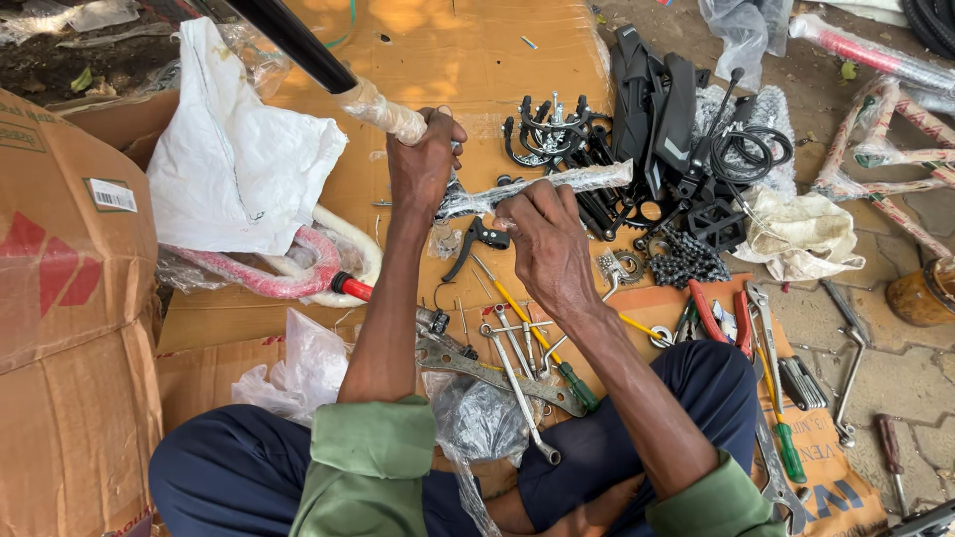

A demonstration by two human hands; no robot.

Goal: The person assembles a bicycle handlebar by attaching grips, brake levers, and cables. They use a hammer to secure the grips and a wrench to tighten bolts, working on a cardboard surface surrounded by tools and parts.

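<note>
From my head camera, looking down: my left hand (426, 159) is wrapped tight round the plastic-covered end of the black tube (298, 45), fingers fully closed, holding it steady over the cardboard sheet (448, 50). My right hand (542, 239) is curled shut on the near end of the wrapped bar (542, 187), which lies crosswise between my two hands, just above the brake lever (476, 242). I'd say I'm in the middle of stripping wrapping and lining these bicycle parts up; the next move, I judge, needs a firm left grip while the right works the plastic loose. The bar looks slim, silvery and crinkled in clear film, its far end pointing at the black parts pile (657, 129). Spanners (517, 383) lie by my knees.
</note>
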